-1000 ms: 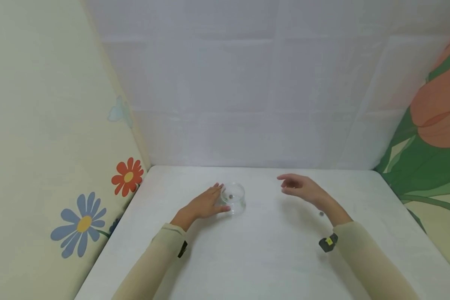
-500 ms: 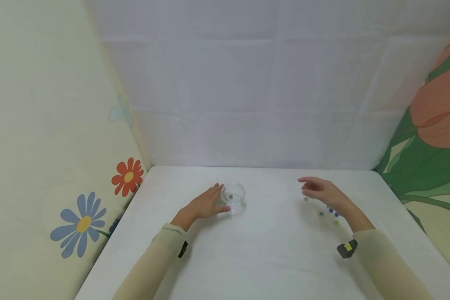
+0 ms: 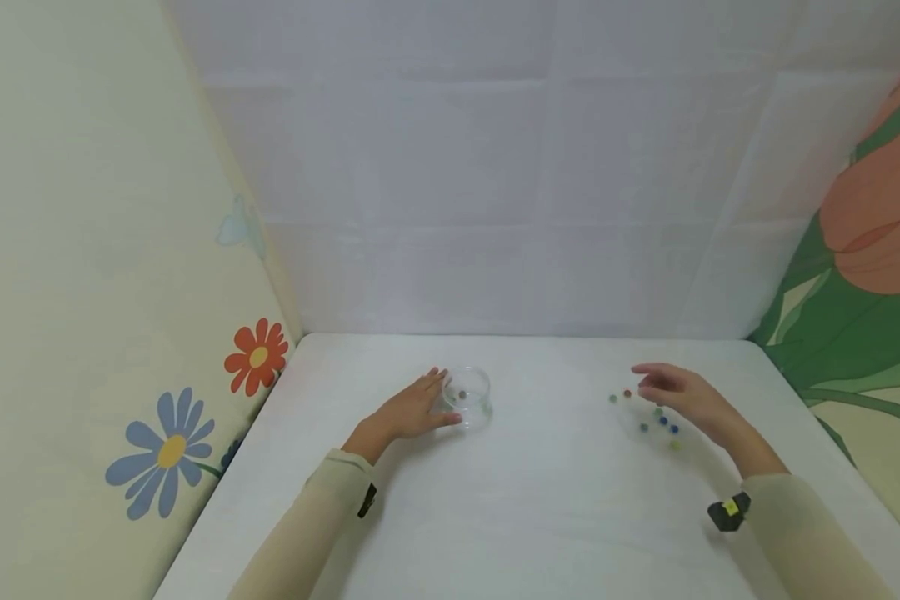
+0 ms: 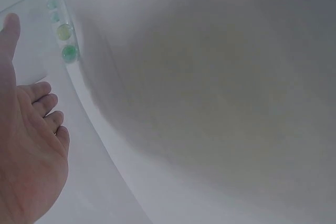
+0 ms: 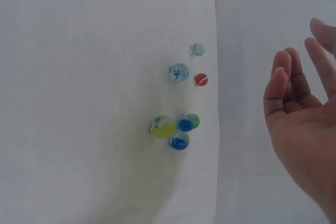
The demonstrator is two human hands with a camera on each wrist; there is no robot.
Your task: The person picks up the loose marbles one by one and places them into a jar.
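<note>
A clear glass bowl (image 3: 477,400) stands on the white table, with a small brown-looking marble (image 3: 462,395) in it. In the left wrist view green and yellow marbles (image 4: 64,32) show through its wall. My left hand (image 3: 411,408) rests at the bowl's left side, fingers and thumb stretched out and spread along it. To the right, my right hand (image 3: 682,392) hovers over the table beside loose glass marbles, fingers loosely bent, nothing held. Among these marbles are a red one (image 5: 200,80), a yellow one (image 5: 164,127), a blue one (image 5: 179,141) and a pale green one (image 5: 197,50).
A white cloth wall (image 3: 450,208) rises behind the table's back edge. Painted flowers (image 3: 171,450) decorate the left wall, and a large tulip (image 3: 881,217) the right one. White cloth covers the table (image 3: 525,508) in front of both hands.
My right hand has moved right, away from the bowl and over to the loose marbles, and more of them show now. The left hand and the bowl stay in place.
</note>
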